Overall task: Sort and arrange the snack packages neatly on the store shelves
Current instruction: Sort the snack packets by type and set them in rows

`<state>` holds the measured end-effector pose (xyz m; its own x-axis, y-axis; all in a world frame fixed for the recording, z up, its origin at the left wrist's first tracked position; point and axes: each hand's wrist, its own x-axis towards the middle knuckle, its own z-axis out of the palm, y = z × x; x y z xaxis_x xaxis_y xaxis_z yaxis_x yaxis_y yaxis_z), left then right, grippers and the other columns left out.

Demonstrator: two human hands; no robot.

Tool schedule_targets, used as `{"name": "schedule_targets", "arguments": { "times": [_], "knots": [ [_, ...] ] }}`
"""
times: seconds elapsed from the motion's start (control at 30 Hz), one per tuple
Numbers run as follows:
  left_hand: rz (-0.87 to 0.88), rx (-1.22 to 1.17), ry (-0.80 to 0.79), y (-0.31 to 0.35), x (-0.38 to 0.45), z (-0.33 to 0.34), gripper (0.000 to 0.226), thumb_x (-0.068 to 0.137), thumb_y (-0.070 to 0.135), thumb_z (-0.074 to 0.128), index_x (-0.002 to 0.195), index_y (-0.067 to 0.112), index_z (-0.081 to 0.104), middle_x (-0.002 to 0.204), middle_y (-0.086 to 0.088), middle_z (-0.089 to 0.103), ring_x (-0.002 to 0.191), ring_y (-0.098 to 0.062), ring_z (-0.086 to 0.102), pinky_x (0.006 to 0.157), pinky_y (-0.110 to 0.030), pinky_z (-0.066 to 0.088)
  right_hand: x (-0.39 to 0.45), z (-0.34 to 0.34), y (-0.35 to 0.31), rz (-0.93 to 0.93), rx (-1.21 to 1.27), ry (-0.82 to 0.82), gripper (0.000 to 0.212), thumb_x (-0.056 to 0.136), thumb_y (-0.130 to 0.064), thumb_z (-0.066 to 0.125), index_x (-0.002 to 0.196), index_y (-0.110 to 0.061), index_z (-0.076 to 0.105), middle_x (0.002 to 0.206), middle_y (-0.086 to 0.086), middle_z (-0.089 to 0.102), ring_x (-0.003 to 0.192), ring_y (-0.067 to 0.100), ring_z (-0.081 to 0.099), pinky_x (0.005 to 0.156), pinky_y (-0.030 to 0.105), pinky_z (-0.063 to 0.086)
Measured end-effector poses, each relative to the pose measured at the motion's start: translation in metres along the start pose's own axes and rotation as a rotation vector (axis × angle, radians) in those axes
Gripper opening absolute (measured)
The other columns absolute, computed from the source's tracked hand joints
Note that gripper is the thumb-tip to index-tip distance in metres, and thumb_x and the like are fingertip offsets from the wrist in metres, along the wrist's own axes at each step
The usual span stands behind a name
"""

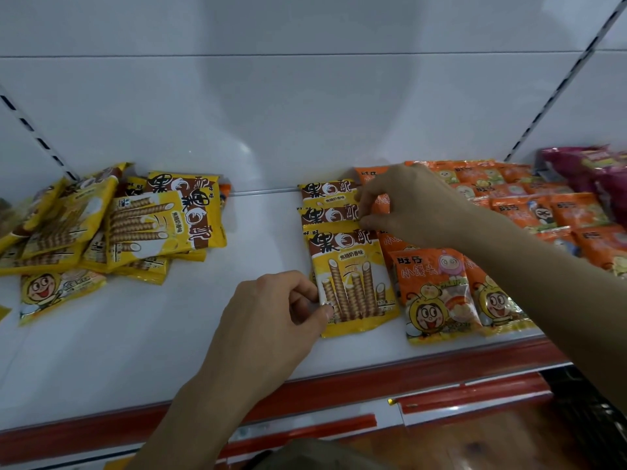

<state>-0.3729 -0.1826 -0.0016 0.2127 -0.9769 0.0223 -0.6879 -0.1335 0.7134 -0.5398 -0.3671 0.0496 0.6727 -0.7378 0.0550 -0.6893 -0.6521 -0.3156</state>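
Three yellow wafer-roll packs lie in a neat overlapping column on the white shelf. My left hand pinches the lower left edge of the front yellow pack. My right hand reaches over the orange packs and pinches the right edge of the middle yellow pack; the rear yellow pack lies behind it. A loose heap of yellow packs lies at the left of the shelf.
Orange snack packs fill rows right of the column, up to the shelf's red front edge. Purple packs sit at the far right. A single orange-and-yellow pack lies in front of the left heap.
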Motion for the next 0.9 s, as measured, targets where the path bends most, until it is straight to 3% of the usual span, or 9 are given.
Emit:
{"name": "schedule_targets", "arguments": {
  "times": [0.17, 0.23, 0.33, 0.47, 0.57, 0.67, 0.73, 0.8, 0.9],
  "knots": [
    [0.007, -0.008, 0.008, -0.002, -0.001, -0.005, 0.013, 0.083, 0.038, 0.078, 0.081, 0.034, 0.066, 0.083, 0.038, 0.06, 0.079, 0.006, 0.062, 0.064, -0.01, 0.047, -0.001, 0.001, -0.001, -0.009, 0.017, 0.023, 0.006, 0.084, -0.033, 0.08, 0.085, -0.031, 0.074, 0.103, -0.005, 0.074, 0.093, 0.023, 0.071, 0.082, 0.046, 0.058],
    [0.009, -0.001, -0.001, -0.003, -0.002, -0.006, 0.012, 0.083, 0.039, 0.078, 0.083, 0.033, 0.068, 0.083, 0.036, 0.061, 0.078, 0.005, 0.062, 0.062, -0.01, 0.047, -0.002, 0.001, -0.002, -0.014, 0.017, 0.012, 0.006, 0.084, -0.031, 0.08, 0.084, -0.031, 0.074, 0.103, -0.005, 0.073, 0.098, 0.02, 0.07, 0.084, 0.046, 0.058],
    [0.011, 0.023, -0.017, -0.003, -0.004, -0.004, 0.014, 0.083, 0.042, 0.077, 0.085, 0.032, 0.068, 0.069, 0.019, 0.064, 0.078, 0.005, 0.061, 0.059, -0.009, 0.045, -0.005, 0.001, -0.003, -0.006, 0.011, 0.004, 0.006, 0.084, -0.031, 0.08, 0.083, -0.031, 0.075, 0.106, -0.005, 0.073, 0.102, 0.017, 0.067, 0.088, 0.044, 0.057],
    [0.017, 0.037, -0.036, -0.001, -0.005, -0.004, 0.015, 0.082, 0.045, 0.077, 0.084, 0.032, 0.068, 0.065, 0.018, 0.064, 0.075, 0.004, 0.063, 0.057, -0.011, 0.045, -0.007, -0.002, -0.004, 0.023, -0.005, 0.005, 0.007, 0.082, -0.032, 0.082, 0.085, -0.031, 0.077, 0.111, -0.006, 0.072, 0.102, 0.015, 0.065, 0.09, 0.041, 0.055],
    [0.034, 0.041, -0.075, 0.0, -0.006, -0.006, 0.017, 0.082, 0.047, 0.076, 0.086, 0.033, 0.069, 0.068, 0.017, 0.064, 0.073, 0.001, 0.063, 0.059, -0.014, 0.046, -0.008, -0.004, -0.006, 0.063, -0.024, -0.003, 0.012, 0.08, -0.035, 0.083, 0.089, -0.032, 0.076, 0.106, -0.006, 0.071, 0.091, 0.018, 0.067, 0.081, 0.042, 0.057],
    [0.045, 0.044, -0.07, -0.001, -0.006, -0.012, 0.021, 0.083, 0.054, 0.069, 0.089, 0.034, 0.069, 0.072, 0.016, 0.064, 0.077, -0.001, 0.062, 0.063, -0.021, 0.052, -0.008, -0.007, -0.01, 0.072, -0.042, 0.028, 0.013, 0.082, -0.035, 0.082, 0.092, -0.031, 0.075, 0.096, -0.01, 0.069, 0.071, 0.01, 0.064, 0.062, 0.027, 0.05],
    [0.045, 0.074, -0.003, -0.005, -0.003, -0.024, 0.026, 0.082, 0.059, 0.062, 0.092, 0.036, 0.069, 0.074, 0.017, 0.063, 0.076, -0.001, 0.06, 0.064, -0.024, 0.052, -0.005, -0.008, -0.019, 0.067, -0.003, 0.075, 0.009, 0.086, -0.035, 0.078, 0.092, -0.031, 0.073, 0.086, -0.016, 0.064, 0.066, 0.0, 0.057, 0.056, 0.017, 0.039],
    [0.077, 0.134, 0.132, -0.013, 0.003, -0.043, 0.025, 0.084, 0.055, 0.061, 0.097, 0.035, 0.069, 0.077, 0.017, 0.061, 0.074, -0.001, 0.058, 0.065, -0.027, 0.051, 0.003, -0.003, -0.036, 0.038, 0.062, 0.122, 0.008, 0.091, -0.034, 0.071, 0.098, -0.029, 0.072, 0.084, -0.02, 0.061, 0.067, -0.009, 0.052, 0.06, 0.013, 0.04],
    [0.112, 0.218, 0.376, -0.037, 0.016, -0.083, 0.015, 0.086, 0.036, 0.07, 0.096, 0.025, 0.072, 0.083, 0.013, 0.063, 0.075, -0.003, 0.056, 0.067, -0.029, 0.049, 0.027, 0.018, -0.077, 0.01, 0.203, 0.113, 0.016, 0.099, -0.031, 0.059, 0.11, -0.022, 0.067, 0.096, -0.011, 0.067, 0.071, 0.0, 0.057, 0.064, 0.02, 0.045]
  ]
}}
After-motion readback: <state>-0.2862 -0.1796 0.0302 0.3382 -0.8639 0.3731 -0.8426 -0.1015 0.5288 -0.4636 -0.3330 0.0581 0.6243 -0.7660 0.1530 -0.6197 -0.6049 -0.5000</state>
